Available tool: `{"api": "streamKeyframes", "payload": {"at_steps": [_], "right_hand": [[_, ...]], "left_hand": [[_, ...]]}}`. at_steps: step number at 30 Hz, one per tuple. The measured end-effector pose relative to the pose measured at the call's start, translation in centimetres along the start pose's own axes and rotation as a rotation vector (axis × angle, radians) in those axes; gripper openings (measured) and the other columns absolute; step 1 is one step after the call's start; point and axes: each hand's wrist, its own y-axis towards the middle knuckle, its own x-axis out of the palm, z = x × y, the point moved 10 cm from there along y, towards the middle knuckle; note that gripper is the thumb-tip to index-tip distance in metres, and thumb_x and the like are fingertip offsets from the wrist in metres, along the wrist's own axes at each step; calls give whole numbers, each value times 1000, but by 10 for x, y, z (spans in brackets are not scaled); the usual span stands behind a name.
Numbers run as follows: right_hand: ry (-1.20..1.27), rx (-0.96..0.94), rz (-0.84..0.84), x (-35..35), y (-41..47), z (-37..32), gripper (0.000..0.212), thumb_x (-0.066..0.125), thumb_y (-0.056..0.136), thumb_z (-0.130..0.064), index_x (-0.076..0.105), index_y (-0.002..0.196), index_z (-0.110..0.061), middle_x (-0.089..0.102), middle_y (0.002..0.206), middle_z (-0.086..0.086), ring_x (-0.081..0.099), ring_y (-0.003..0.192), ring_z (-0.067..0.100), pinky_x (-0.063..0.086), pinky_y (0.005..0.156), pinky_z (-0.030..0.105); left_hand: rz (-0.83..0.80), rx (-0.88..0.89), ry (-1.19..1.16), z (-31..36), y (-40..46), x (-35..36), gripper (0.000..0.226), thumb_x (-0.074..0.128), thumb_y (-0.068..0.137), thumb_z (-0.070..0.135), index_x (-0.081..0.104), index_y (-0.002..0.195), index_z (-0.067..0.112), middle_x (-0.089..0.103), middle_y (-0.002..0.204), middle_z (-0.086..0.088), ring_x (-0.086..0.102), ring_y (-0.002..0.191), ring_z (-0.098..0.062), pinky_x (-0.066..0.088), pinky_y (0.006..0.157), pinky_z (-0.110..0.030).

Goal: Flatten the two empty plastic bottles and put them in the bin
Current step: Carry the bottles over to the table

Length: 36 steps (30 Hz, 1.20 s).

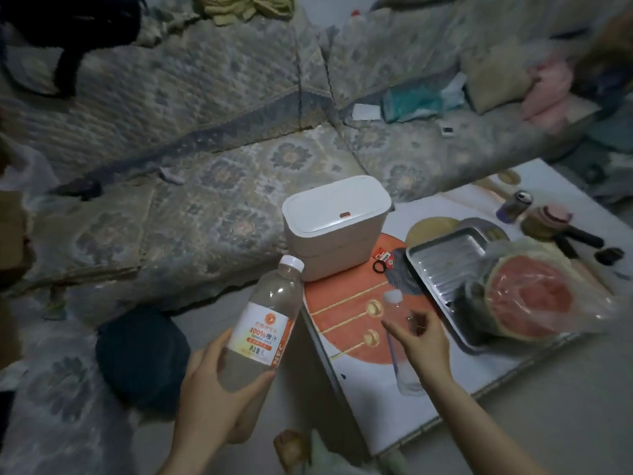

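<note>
My left hand (219, 389) grips an empty orange juice bottle (270, 310) with a white cap and an orange-and-white label, held upright and tilted right, in front of the bin. The white bin (337, 224) stands with its lid closed at the near-left corner of the low table (479, 375). A second, clear plastic bottle (399, 332) with a white cap stands on the table. My right hand (423, 341) is at this bottle, fingers spread around its upper part and partly hiding it; whether the hand grips it is unclear.
A metal tray (445, 265) lies right of the bin, with a wrapped half watermelon (534, 298) on it. A can (515, 205), a hair tie (378, 267) and dark small items sit further back. A patterned sofa (205, 166) is behind; a dark cushion (142, 351) lies on the floor.
</note>
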Motion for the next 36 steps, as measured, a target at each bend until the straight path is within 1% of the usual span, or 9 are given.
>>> {"api": "streamKeyframes", "payload": {"at_steps": [6,11,16,20,24,26,29,32,36], "right_hand": [[-61,182,231,0,-4,29,57,83,65,-36,54,108,-11,58,102,5,55,93,22,42,76,31],[-61,340,389,11,-4,61,64,84,58,-45,54,104,-11,57,97,3,55,86,19,39,71,27],[-72,513,499,32,0,93,55,83,60,-45,50,93,-15,58,92,4,53,78,19,35,59,26],[-135,626,514,44,11,120,55,82,63,-44,50,94,-12,58,98,10,52,79,21,37,64,28],[-183,724,537,50,25,148,65,80,64,-48,53,108,-8,53,109,12,56,96,27,46,77,35],[-182,764,561,50,33,166,66,79,66,-47,53,111,-7,52,112,12,56,100,29,48,81,37],[-173,834,585,49,44,197,64,78,68,-45,52,114,-7,52,116,13,54,105,31,48,84,39],[-188,875,601,40,54,222,64,76,69,-45,52,114,-7,53,116,14,52,107,32,49,86,42],[-203,916,633,21,57,243,66,75,71,-46,50,117,-7,52,118,13,48,111,32,45,87,42]], "left_hand": [[-296,70,6,8,76,70,89,90,52,33,49,130,34,44,111,2,47,92,-12,40,81,-32],[-544,186,50,17,121,125,92,91,48,36,47,129,40,44,109,5,49,86,-9,39,77,-28],[-756,289,144,15,177,155,90,90,49,37,44,125,48,46,105,10,51,91,-9,40,75,-30],[-811,311,141,11,209,175,90,92,47,35,43,121,50,44,100,19,50,94,-11,41,79,-32],[-887,301,148,13,212,212,93,84,38,49,52,124,31,53,111,3,54,103,-21,48,92,-45],[-919,287,138,11,210,234,92,87,39,45,52,123,31,50,108,6,53,104,-23,47,95,-50],[-956,260,175,-1,208,267,93,88,36,49,48,120,42,46,107,12,50,104,-19,46,95,-51],[-897,332,198,-1,207,286,95,80,31,59,47,119,48,46,111,9,48,100,-14,46,90,-46],[-893,334,234,3,193,308,91,80,36,51,55,122,32,53,113,-3,55,98,-22,46,88,-45]]}}
